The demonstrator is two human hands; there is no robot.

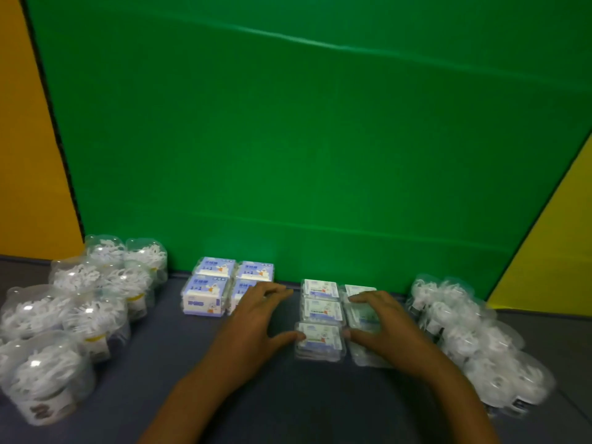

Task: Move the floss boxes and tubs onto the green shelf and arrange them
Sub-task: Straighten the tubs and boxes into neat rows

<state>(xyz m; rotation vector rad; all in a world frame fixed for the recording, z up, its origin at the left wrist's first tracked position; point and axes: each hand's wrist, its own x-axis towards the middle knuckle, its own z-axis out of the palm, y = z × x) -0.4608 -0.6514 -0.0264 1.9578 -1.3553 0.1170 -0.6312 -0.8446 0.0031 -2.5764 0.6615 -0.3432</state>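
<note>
the left hand (256, 318) is seen flat and spread on the grey-blue surface (224, 395), fingers straight, its thumb touching the near clear floss box (320, 339) and its fingertips reaching the blue-printed floss boxes (224, 285); nothing is gripped. the right hand (381, 322) is laid, fingers extended and slightly arched, over the right column of clear floss boxes (360, 304), pressing rather than clasping. the clear boxes are set in two short columns just before the green backdrop (320, 139), the blue-printed ones grouped in a square to their left. clear tubs (83, 302) packed with white floss picks are clustered at the far left, and a second heap of clear packs (474, 334) is piled at the far right, its shapes blurred. the nearest box is judged to be sitting askew and slightly out of line; if the two hands are squeezed together unevenly, it could be pushed over its neighbour or the column could be skewed. the boxes are small, flat, rounded rectangles of glossy thin plastic, likely slippery against one another; the tubs are round, transparent and light, and could be toppled by a passing forearm. the surface appears matte and soft, so sliding may be resisted.
</note>
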